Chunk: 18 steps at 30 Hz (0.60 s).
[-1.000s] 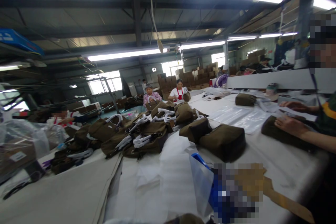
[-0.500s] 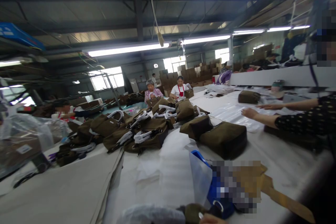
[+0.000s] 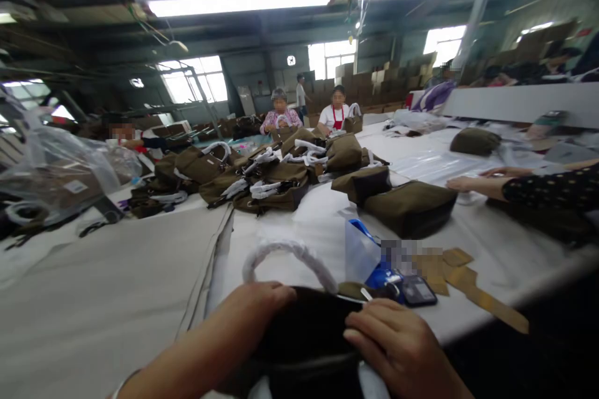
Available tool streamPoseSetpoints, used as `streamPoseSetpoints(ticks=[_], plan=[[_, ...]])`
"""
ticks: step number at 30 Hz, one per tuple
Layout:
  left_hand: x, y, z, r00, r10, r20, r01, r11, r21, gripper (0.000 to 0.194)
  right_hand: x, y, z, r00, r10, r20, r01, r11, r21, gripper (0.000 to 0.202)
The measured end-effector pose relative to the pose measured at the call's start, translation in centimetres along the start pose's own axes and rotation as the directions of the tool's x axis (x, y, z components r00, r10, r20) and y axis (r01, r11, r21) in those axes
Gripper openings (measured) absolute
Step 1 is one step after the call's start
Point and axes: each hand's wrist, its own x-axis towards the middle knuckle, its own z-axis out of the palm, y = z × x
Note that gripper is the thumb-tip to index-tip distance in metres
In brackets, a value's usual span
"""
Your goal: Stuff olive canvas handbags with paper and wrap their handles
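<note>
Head view, read from the left: a clear plastic bag [image 3: 60,168] with brown goods inside sits at the far left edge of the surface [image 3: 116,299], which is covered in pale cloth. Past it, toward the middle of the far side, lies a heap of brown bags [image 3: 262,184] with white-wrapped handles. At the near edge, the left hand [image 3: 255,305] comes in from below, its grip curled over the top left rim of a dark bag [image 3: 304,343]; the fingers [image 3: 276,294] bend over the edge and seem to clasp the fabric. The dark bag stands at the near edge of the surface, right in front of the camera, between both hands, and its white-wrapped handle [image 3: 287,255] arches upright above the opening. The right hand [image 3: 397,349] presses on the bag's top right rim, its grip partly closed, fingertips [image 3: 358,330] pinching the edge. Just behind that hand lie a blue item [image 3: 381,274], a small dark device [image 3: 418,290] and flat cardboard pieces [image 3: 461,274]. Farther back, two stuffed brown bags [image 3: 407,209] rest side by side. At the right edge, a co-worker's hand [image 3: 468,184] in a dotted dark sleeve lies flat on clear plastic sheeting [image 3: 435,165].
</note>
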Motion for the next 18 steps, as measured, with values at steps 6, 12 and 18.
streamPoseSetpoints(ticks=[6,12,18], plan=[[-1.2,-1.0,0.7,0.997,-0.076,-0.028,0.075,0.997,-0.03,0.06,-0.2,-1.3,-1.5,0.986,-0.103,0.134,0.103,0.995,0.008,0.018],[-2.6,-1.5,1.0,0.996,-0.081,-0.038,0.081,0.997,0.007,0.062,-0.6,-2.6,-1.7,0.979,-0.092,0.18,0.093,0.996,0.004,0.018],[-4.5,-1.6,0.1,0.997,-0.058,-0.054,0.062,0.996,0.07,0.025,0.5,-3.5,0.8,0.921,0.124,0.37,-0.167,0.982,0.087,0.023]])
